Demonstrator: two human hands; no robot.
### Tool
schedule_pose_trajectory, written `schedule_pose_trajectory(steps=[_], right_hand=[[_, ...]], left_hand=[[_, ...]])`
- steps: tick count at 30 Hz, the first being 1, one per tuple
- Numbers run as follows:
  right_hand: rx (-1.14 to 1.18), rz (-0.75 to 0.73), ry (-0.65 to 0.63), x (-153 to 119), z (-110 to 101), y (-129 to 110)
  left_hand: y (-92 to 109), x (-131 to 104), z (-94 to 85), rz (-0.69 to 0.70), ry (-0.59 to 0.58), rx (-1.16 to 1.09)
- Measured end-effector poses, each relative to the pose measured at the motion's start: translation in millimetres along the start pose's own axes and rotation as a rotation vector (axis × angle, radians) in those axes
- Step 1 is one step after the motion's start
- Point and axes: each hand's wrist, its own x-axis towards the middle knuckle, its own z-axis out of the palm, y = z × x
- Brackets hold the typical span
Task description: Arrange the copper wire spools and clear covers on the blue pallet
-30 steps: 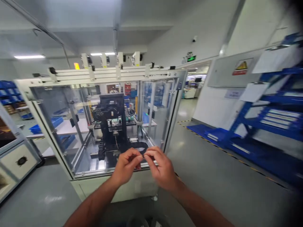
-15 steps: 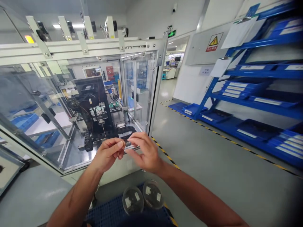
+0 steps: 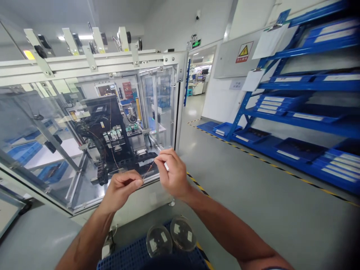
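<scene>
A thin copper-coloured wire [image 3: 149,170] stretches between my two hands in front of a glass-walled machine [image 3: 171,71]. My left hand [image 3: 121,190] pinches one part of it between thumb and forefinger. Higher and to the right, my right hand [image 3: 173,175] grips the other part with its fingertips pressed together. Another fine strand of wire [image 3: 114,154] hangs down inside or in front of the glass toward my left hand; whether it is the same wire I cannot tell.
Two round clear spools [image 3: 159,242] with white labels lie on a blue plastic pallet [image 3: 123,255] below my hands. To the right stands a blue rack [image 3: 239,116] holding blue trays. Yellow-black tape [image 3: 261,160] marks the floor.
My hands have drawn apart, the left down and left. My right fingers, apart before, have closed on the wire, which now shows between the hands. The view has shifted slightly right.
</scene>
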Motion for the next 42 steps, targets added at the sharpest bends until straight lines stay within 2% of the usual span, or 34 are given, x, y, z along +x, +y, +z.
schedule_pose_trajectory(steps=[4,11,13,15,17,19,21,24,27,29,32,35,38,42], right_hand=[[-0.013,0.014,-0.013,1,4,5],[0.008,0.019,-0.038,-3,7,4],[0.014,0.022,-0.035,-2,4,5],[0.01,0.017,-0.025,-2,0,7],[-0.011,0.001,-0.013,-2,-5,8],[-0.039,-0.023,-0.005,-2,-12,6],[-0.061,-0.05,-0.007,-5,-18,3],[-0.078,-0.096,-0.044,-12,-22,-5],[-0.071,-0.132,-0.099,-20,-22,-13],[-0.053,-0.142,-0.118,-23,-19,-16],[-0.021,-0.124,-0.129,-26,-14,-19],[0.012,-0.076,-0.137,-27,-10,-19],[0.05,-0.058,-0.152,-29,-6,-18],[0.035,-0.067,-0.148,-33,3,-16]], left_hand=[[4,-1,-2.2,0.096,-0.044,0.124],[13,-1,7.0,0.143,-0.128,0.256],[10,-3,9.6,0.197,-0.104,0.383],[5,-9,10.7,0.352,0.047,0.625],[-4,-20,9.2,0.538,0.301,0.848],[-15,-35,6.0,0.601,0.498,0.926],[-26,-50,4.3,0.508,0.535,0.915],[-29,-68,11.4,0.246,0.376,0.877],[-15,-75,26.1,0.063,0.216,0.745],[-4,-76,32.6,-0.016,0.187,0.617],[4,-79,32.3,-0.106,0.205,0.405],[-2,-88,25.0,-0.174,0.24,0.176],[-12,-95,20.2,-0.194,0.35,0.003],[-17,-97,21.5,-0.18,0.505,-0.117]])
